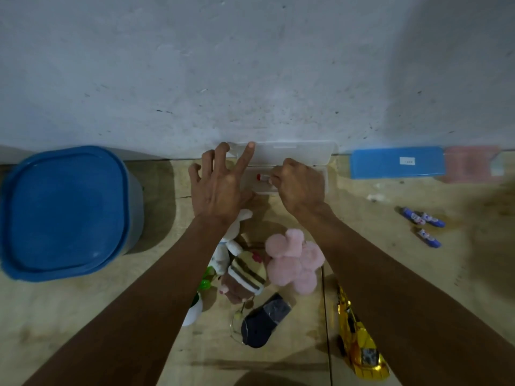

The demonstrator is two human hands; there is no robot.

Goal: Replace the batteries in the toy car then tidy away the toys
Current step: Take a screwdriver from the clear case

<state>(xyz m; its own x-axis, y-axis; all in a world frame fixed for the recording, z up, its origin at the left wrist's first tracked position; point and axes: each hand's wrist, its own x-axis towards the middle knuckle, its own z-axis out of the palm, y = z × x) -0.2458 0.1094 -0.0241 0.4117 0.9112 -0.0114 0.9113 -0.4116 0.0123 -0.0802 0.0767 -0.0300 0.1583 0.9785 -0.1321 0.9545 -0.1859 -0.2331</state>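
Nearest the camera, one gold toy car (359,341) is seen lying on the floor under the right forearm, well apart from the hands. Beyond it, a clear plastic case (301,156) is set against the wall with its lid raised. The left hand (220,188) is spread wide, its index fingertip resting on the lid edge and its palm over the case's left end. The right hand (299,186) is curled, and one red-tipped battery (263,177) is pinched at its fingertips inside the tray. Three blue batteries (423,220) are scattered on the floor to the right. Between the forearms, three soft toys are heaped: one pink plush (292,260), one striped plush (245,274) and one white plush (234,238). One dark mouse-shaped object (264,324) lies before them. One blue-lidded tub (64,213) stands at the left, and one blue case (395,162) and one pink case (471,164) lie at the wall.
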